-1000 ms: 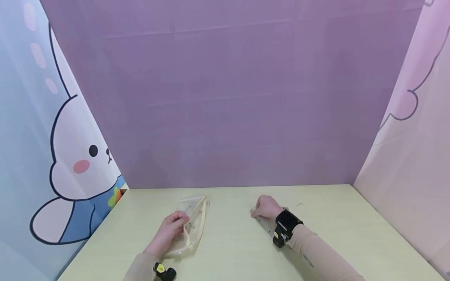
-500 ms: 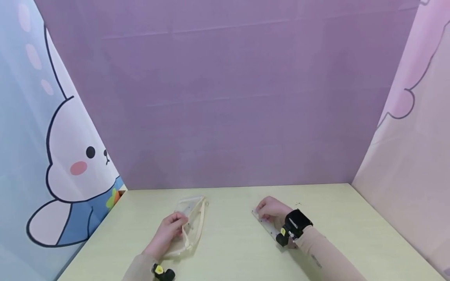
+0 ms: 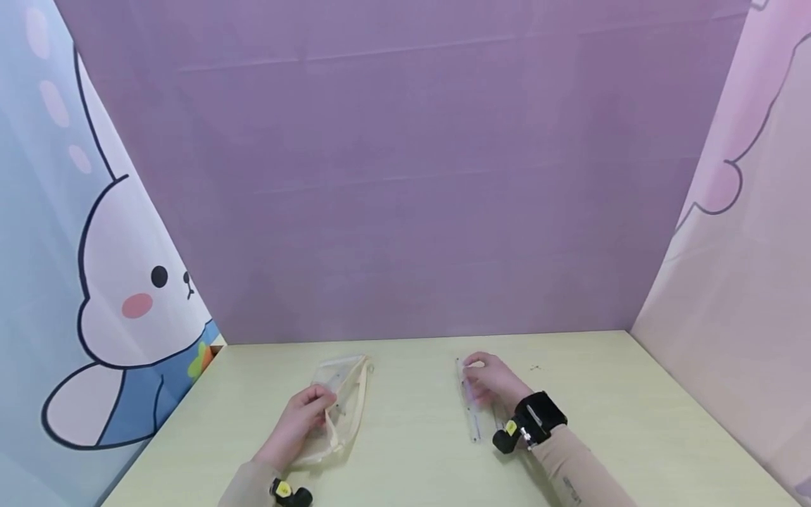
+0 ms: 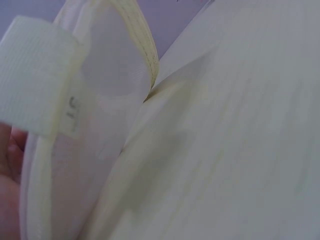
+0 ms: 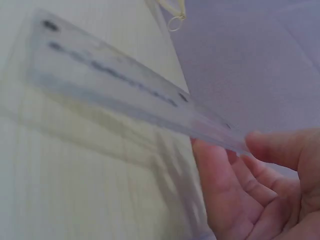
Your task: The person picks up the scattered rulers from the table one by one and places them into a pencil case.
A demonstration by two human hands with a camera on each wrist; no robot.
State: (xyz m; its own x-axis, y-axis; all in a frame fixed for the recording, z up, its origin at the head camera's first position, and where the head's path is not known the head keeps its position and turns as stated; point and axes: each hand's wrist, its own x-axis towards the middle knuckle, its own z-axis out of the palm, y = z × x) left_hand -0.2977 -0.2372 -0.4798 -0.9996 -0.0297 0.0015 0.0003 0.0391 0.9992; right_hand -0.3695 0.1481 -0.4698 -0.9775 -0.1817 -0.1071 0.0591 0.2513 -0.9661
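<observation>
My left hand (image 3: 310,408) grips the edge of a see-through pouch (image 3: 345,415) with cream trim, fingers curled over its opening side. In the left wrist view, the pouch wall (image 4: 100,110) stands up from the table beside a pale woven tab (image 4: 37,72). My right hand (image 3: 494,380) pinches a clear, flat plastic piece (image 3: 469,401) between thumb and fingers, tilted on edge. Close up in the right wrist view, this plastic piece (image 5: 115,75) has dark printing along it and dark spots, and the right thumb (image 5: 275,147) lies against its far end.
Both hands work over a pale wood-grain table (image 3: 405,451). A purple backdrop (image 3: 405,176) rises behind its far edge, with printed curtains (image 3: 152,282) at the sides. Small dark specks (image 3: 535,367) lie beyond the right hand.
The right hand has raised the clear plastic piece from lying flatter on the table to standing on edge. The left hand keeps its grip on the pouch, nearly still.
</observation>
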